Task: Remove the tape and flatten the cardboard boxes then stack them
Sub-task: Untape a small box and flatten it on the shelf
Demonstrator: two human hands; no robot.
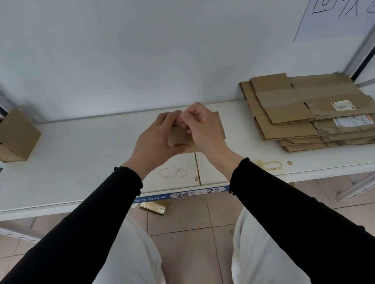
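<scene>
Two hands are meeting over the middle of the white shelf [71,174]. The left hand [156,137] is curling its fingers around a small cardboard box [217,128] and gripping its left side. The right hand [203,127] is bending its fingers over the top of the same box and seems to be pinching something there, but it is too blurry to tell what. The box is sitting low between both hands, right at the shelf top. Off to the right of the grip, a stack of flattened boxes [315,110] is lying on the shelf. Far to the left of the grip, an open box [9,137] is standing up. Below the hands, a scrap of tape [153,208] is lying on the floor.
</scene>
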